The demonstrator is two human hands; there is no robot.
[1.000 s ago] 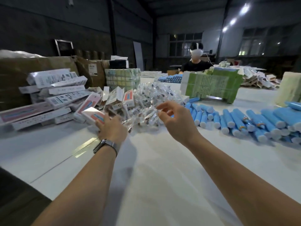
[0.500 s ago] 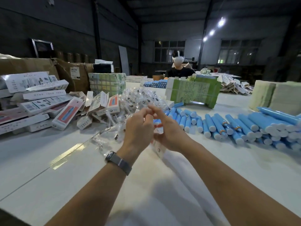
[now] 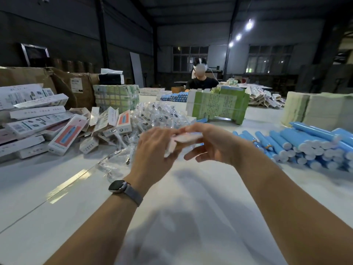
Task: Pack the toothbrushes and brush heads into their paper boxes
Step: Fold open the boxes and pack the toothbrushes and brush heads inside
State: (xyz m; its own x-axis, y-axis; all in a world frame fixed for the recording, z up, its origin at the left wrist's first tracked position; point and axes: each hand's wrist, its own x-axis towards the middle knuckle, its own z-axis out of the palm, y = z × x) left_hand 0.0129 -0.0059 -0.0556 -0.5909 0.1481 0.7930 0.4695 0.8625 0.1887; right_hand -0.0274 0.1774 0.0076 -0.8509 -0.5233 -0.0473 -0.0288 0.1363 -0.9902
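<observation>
Small paper box (image 3: 183, 139) gripped between left hand (image 3: 154, 155) and right hand (image 3: 212, 144), above white table (image 3: 191, 207); whether still flat cannot be told. Bagged brush heads (image 3: 158, 115) piled behind, blue toothbrushes (image 3: 305, 146) stacked right, boxes (image 3: 65, 134) heaped left. Packing judged barely begun.

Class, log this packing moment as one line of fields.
stage: opening box | left hand: holds small paper box | right hand: pinches its end | blue toothbrushes: untouched, on table
</observation>
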